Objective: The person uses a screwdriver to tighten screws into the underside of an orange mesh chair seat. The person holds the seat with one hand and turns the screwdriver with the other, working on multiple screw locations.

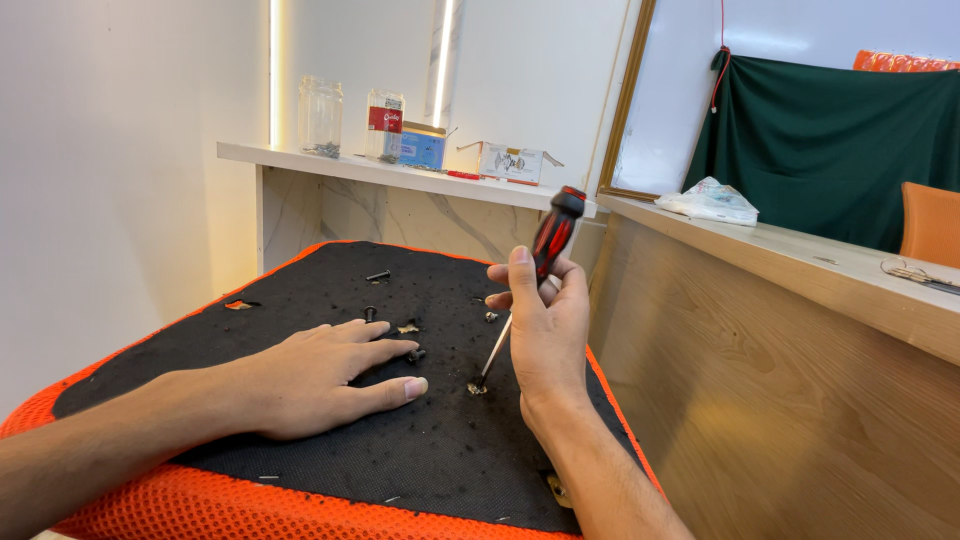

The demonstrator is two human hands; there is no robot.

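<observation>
My right hand [545,325] grips a screwdriver [555,232] with a red and black handle, held tilted. Its metal tip rests on a screw [477,387] set in the black underside panel [330,290] of an orange mesh seat [200,505]. My left hand [320,378] lies flat on the black panel, fingers spread, just left of that screw. A loose black bolt [416,355] sits between its fingers. More bolts [378,276] and a small brass fitting [408,327] lie farther back on the panel.
A white shelf [400,175] behind the seat carries two glass jars [321,117], a blue box [421,147] and a small white carton [510,163]. A wooden counter [800,260] runs along the right with a plastic bag [712,200]. Green cloth [830,140] hangs behind.
</observation>
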